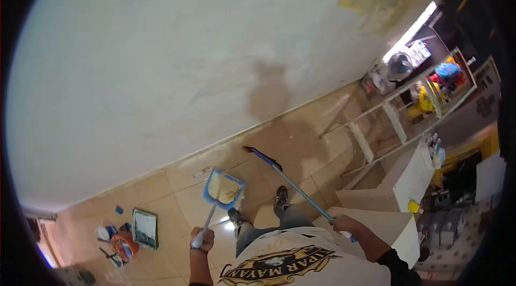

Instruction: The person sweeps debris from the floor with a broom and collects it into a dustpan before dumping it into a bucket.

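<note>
Clasping dustpan (224, 189) in my left grip (202, 240), broom (302, 191) in my right grip (346, 225), I stand, broom slanting forward-left, its head (263, 157) just right of the dustpan.

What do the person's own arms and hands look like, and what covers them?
The bare left hand and bare right hand wear no gloves. A plain black fabric sleeve covers the upper right arm, leaving the right forearm uncovered.
</note>
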Motion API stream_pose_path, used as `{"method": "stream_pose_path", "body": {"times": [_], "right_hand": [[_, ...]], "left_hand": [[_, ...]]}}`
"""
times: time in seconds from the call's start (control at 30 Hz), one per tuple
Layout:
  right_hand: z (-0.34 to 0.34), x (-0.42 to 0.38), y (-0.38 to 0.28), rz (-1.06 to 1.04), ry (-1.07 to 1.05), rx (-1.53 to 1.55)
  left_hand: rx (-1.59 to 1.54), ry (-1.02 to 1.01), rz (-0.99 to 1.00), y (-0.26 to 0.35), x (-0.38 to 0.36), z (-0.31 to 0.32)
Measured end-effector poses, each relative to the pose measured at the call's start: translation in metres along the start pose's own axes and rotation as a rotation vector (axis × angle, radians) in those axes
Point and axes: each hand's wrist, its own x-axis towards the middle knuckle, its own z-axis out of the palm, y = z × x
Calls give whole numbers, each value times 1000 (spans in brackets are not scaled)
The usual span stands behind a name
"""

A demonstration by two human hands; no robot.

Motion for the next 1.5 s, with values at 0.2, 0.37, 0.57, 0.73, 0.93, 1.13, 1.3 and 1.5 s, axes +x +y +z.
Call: {"method": "stream_pose_path", "body": {"times": [0.2, 0.37, 0.57, 0.73, 0.93, 1.13, 1.3, 1.5], "right_hand": [[-46, 79, 96, -85, 39, 162], [-103, 68, 102, 88, 5, 996], [-144, 36, 157, -136, 3, 411], [-170, -78, 103, 183, 331, 255], [-157, -154, 53, 360, 610, -36], [-164, -90, 47, 416, 760, -5], [-178, 7, 72, 379, 734, 14], [-148, -51, 18, 330, 905, 303]], "left_hand": [[-145, -170, -242, -61, -3, 29], [-179, -136, -258, -97, 105, 83], [-174, -98, -412, -112, 194, 145], [34, -58, -473, -119, 255, 190], [98, 63, -616, -113, 304, 219], [116, 69, -753, -104, 331, 248], [161, 80, -814, -90, 334, 255], [196, 16, -805, -73, 359, 265]]}}
